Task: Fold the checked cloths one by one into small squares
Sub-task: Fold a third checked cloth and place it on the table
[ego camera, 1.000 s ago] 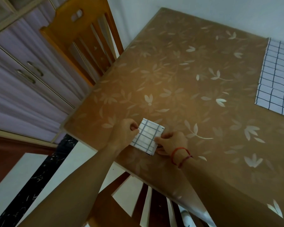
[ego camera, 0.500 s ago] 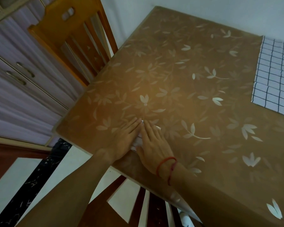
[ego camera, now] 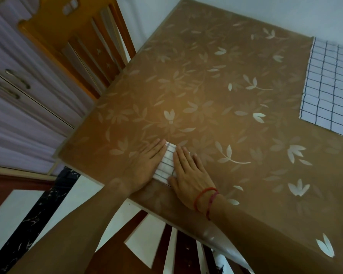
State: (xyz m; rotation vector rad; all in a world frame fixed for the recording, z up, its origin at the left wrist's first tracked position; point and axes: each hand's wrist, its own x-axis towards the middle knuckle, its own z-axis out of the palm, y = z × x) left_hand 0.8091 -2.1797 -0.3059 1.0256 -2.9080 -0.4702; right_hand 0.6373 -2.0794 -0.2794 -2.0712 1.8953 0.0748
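Note:
A small folded white cloth with dark checks point(ego camera: 167, 164) lies near the front edge of the brown leaf-patterned table point(ego camera: 216, 99). My left hand point(ego camera: 145, 165) lies flat on its left side, fingers stretched out. My right hand point(ego camera: 190, 172), with red bands at the wrist, lies flat on its right side. Only a narrow strip of the cloth shows between the hands. A larger checked cloth point(ego camera: 332, 89) lies spread flat at the table's far right, cut off by the frame edge.
An orange wooden chair point(ego camera: 83, 44) stands against the table's left side. Pale cabinet doors with metal handles point(ego camera: 12, 86) are at the left. A white wall point(ego camera: 245, 12) runs behind the table. Tiled floor shows below the front edge.
A second ago my fingers pinched the folded cloth's edges. Both hands then went flat on top of it, and now they have slid slightly apart, showing a strip of cloth.

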